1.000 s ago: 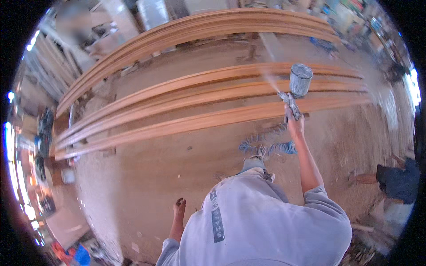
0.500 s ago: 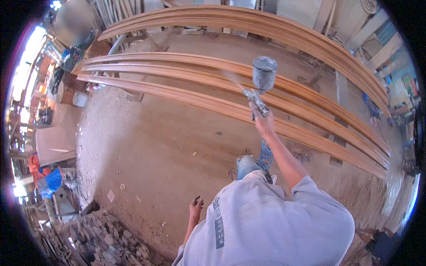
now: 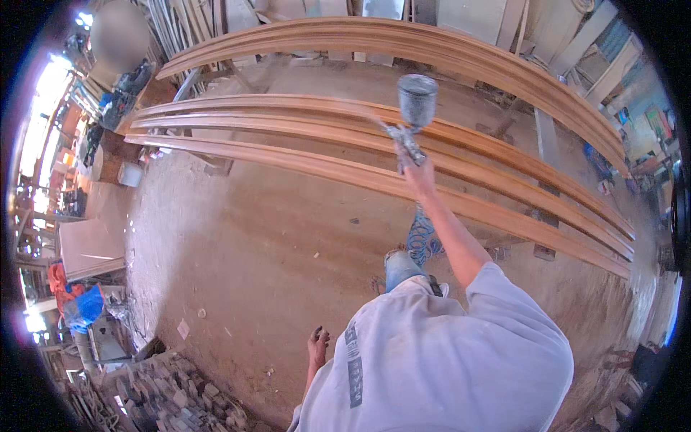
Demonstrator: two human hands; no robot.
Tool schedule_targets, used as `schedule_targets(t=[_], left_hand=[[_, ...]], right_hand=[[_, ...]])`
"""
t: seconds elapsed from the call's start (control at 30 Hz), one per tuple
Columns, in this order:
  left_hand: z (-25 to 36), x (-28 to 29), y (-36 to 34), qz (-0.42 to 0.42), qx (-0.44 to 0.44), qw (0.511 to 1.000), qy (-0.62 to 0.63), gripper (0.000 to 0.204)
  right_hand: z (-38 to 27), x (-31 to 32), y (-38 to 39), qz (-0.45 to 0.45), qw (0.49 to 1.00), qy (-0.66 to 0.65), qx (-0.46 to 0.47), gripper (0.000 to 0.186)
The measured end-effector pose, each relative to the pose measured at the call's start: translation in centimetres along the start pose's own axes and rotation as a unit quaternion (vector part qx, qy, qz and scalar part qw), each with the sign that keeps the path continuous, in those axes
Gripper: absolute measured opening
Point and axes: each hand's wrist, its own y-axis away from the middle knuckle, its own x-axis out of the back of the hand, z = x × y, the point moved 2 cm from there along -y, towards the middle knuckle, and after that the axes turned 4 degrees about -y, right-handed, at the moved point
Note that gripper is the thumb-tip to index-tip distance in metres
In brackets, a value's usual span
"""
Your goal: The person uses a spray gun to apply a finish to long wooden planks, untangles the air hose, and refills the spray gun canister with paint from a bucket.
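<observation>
My right hand is wrapped round the handle of a spray gun, held out over the long wooden mouldings. A grey metal cup sits on top of the gun, and a faint mist leaves its nozzle toward the far left. Beneath it run several reddish-brown mouldings, including the nearest one and the farthest of this group. A coiled blue hose hangs below my right forearm. My left hand hangs low beside my body, fingers loosely bent and apart, holding nothing.
Another set of long mouldings lies across the back. A person stands at the far left near dark items. Wood offcuts are heaped at the lower left, near a blue plastic sheet. A white bucket stands left.
My right hand has carried the spray gun slightly left along the mouldings, with mist still coming from it. My left hand stays low at my side. The view has tilted slightly.
</observation>
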Motion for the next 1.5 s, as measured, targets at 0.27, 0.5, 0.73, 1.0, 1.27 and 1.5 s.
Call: schedule_targets(t=[0.27,0.5,0.73,1.0,1.27,1.5], left_hand=[[3.4,-2.0,-5.1,-0.061,-0.004,0.991,-0.122,0.043],[7.7,-5.2,-10.1,-0.118,-0.019,0.969,-0.215,0.045],[13.9,-17.7,-12.3,-0.177,-0.115,0.931,-0.297,0.04],[16.8,-28.1,-15.2,-0.235,-0.243,0.847,-0.411,0.044],[19.3,-26.5,-20.4,-0.241,-0.14,0.885,-0.373,0.038],[21.3,-26.6,-13.5,-0.206,-0.107,0.881,-0.413,0.042]], right_hand=[[-0.2,17.3,5.3,0.186,0.981,0.037,-0.047,0.035],[-2.1,29.3,11.3,0.317,0.946,0.061,-0.02,0.034],[-2.2,43.9,15.4,0.415,0.896,0.13,-0.088,0.038],[-1.7,50.8,14.6,0.506,0.853,0.121,-0.035,0.036],[5.0,64.8,14.2,0.641,0.743,0.191,-0.028,0.042],[3.0,77.9,19.8,0.689,0.693,0.21,0.025,0.045]])
